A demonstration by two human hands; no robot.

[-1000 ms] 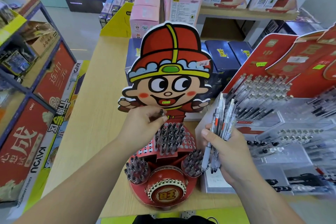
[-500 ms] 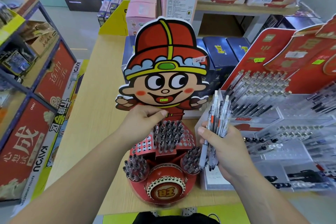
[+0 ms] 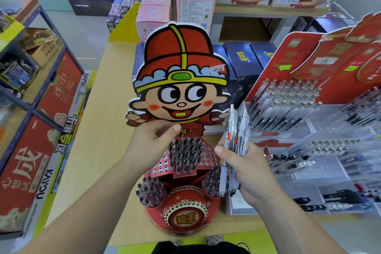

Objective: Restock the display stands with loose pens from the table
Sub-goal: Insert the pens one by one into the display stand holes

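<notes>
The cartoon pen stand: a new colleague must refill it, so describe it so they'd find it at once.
On the wooden table, look left of the clear acrylic pen racks with red backboards. The cartoon pen stand sits at the near edge: a red base with pens upright in hole-punched tiers. Only it has a big-eyed, red-hatted cartoon cut-out behind and a studded drum in front.

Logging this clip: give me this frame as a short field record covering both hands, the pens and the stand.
Stand: red cardboard cartoon-figure pen stand on a light wooden table
Back tier: centre filled, holes at both sides empty
Front cups: both packed with pens
Left hand: pinches a single dark-tipped pen above that tier
Right hand: grips a bundle of clear-barrelled loose pens, roughly upright
</notes>
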